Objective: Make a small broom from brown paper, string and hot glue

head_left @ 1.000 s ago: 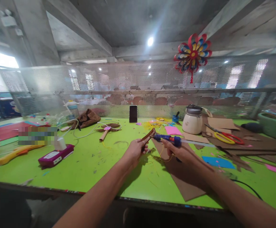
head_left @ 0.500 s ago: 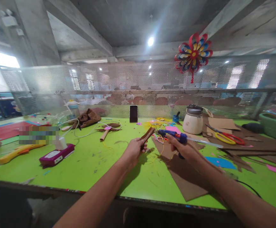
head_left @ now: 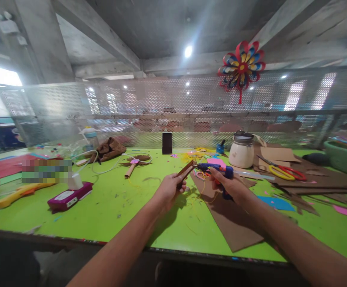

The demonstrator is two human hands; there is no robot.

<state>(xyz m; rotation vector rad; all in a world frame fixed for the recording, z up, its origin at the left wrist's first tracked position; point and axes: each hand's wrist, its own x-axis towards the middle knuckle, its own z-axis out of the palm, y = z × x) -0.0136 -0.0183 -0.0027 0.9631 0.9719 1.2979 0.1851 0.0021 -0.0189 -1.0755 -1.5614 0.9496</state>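
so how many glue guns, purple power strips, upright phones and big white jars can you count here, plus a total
Glue guns: 2 (blue glue gun in the right hand, yellow glue gun on the table)
Purple power strip: 1
Upright phone: 1
Big white jar: 1
Total: 5

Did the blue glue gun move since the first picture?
Yes. The glue gun in the right hand has moved a little right and slightly farther away, measured against the standing black phone.
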